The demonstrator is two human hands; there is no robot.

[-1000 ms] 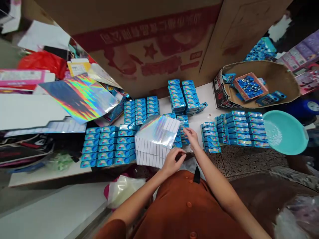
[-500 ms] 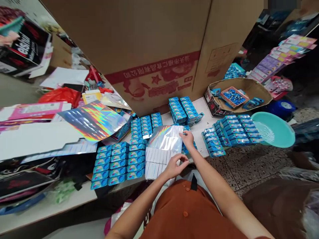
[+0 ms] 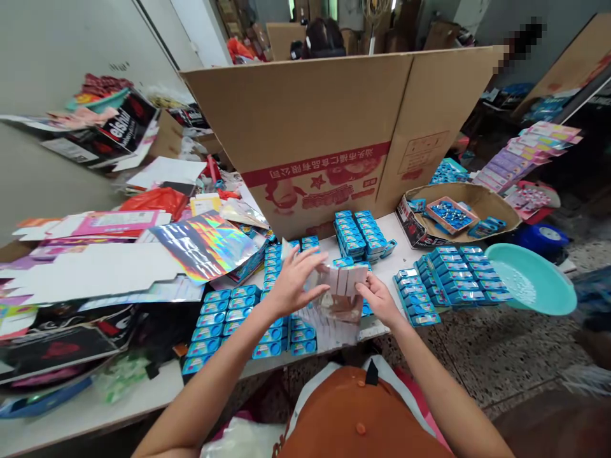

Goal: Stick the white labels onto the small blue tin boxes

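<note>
A shiny silvery sheet (image 3: 342, 302) with white rectangles along its upper part stands raised over the table, bent and partly blurred. My right hand (image 3: 380, 300) pinches its right edge between thumb and fingers. At its left side is my left hand (image 3: 298, 280), fingers stretched out and thumb apart; whether the thumb touches the sheet I cannot tell. Rows of small blue boxes (image 3: 244, 306) lie left of and below my left hand. Behind the sheet, more blue boxes (image 3: 361, 232) are stacked against the cardboard. What lies directly under the sheet is mostly hidden.
A tall cardboard carton (image 3: 305, 114) walls off the back. Right are stacked blue boxes (image 3: 456, 277), a turquoise basin (image 3: 554, 289) and a shallow cardboard tray (image 3: 415, 236). Left lie a rainbow-shiny sheet (image 3: 203, 245) and white card (image 3: 95, 273). A person's head (image 3: 324, 38) shows behind the carton.
The sheet, earlier lying over the white-striped stack, is now raised and bent. My left hand has moved up and left with its fingers spread. The camera view has tilted up.
</note>
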